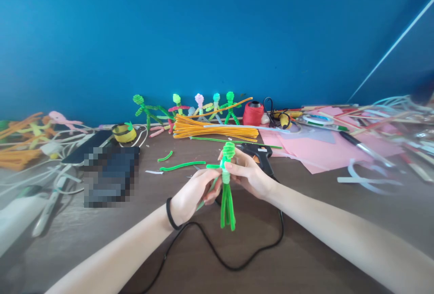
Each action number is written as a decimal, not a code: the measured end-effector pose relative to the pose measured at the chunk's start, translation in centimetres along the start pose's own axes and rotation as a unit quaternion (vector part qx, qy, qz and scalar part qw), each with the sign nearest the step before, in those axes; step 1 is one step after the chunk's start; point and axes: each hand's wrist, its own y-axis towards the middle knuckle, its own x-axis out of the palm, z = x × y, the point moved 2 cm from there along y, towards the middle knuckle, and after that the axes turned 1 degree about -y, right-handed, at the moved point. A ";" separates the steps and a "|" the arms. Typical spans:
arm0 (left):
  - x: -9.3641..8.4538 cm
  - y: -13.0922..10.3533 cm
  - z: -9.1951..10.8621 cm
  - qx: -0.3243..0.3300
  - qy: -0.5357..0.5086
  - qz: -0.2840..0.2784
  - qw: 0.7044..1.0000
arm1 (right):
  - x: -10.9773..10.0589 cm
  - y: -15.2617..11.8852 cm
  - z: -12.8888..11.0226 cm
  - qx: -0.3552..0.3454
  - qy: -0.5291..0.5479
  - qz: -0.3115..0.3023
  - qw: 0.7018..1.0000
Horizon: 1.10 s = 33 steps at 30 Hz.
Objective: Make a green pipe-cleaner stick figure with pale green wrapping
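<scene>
A green pipe-cleaner figure (pixel 228 203) is held upright over the middle of the table, with a coiled head on top and several straight strands hanging below. My right hand (pixel 249 172) is closed on it from the right, the thumb against its neck. On the other side my left hand (pixel 198 192), with a black band at the wrist, pinches at its middle, where a lighter green strand is wound round. A short green end sticks out leftward above my left fingers. Some of my left fingertips are hidden behind the figure.
A black glue gun (pixel 264 156) lies behind my right hand, its cable (pixel 237 268) looping across the table (pixel 210 280). Orange pipe cleaners (pixel 213 128), finished figures (pixel 230 109) and red yarn (pixel 252 114) stand along the blue wall. Pink paper (pixel 312 149) lies right, a phone (pixel 113 174) left.
</scene>
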 end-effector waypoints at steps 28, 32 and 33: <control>-0.2 0.6 -0.1 0.084 -0.024 0.045 0.995 | 0.2 0.2 -0.2 0.035 0.079 0.010 0.996; -0.1 0.4 0.1 0.103 -0.019 0.054 0.993 | 0.2 0.2 -0.1 0.028 0.071 0.015 0.997; 0.0 0.4 0.1 0.106 -0.019 0.053 0.993 | 0.2 0.2 -0.1 0.029 0.070 0.017 0.997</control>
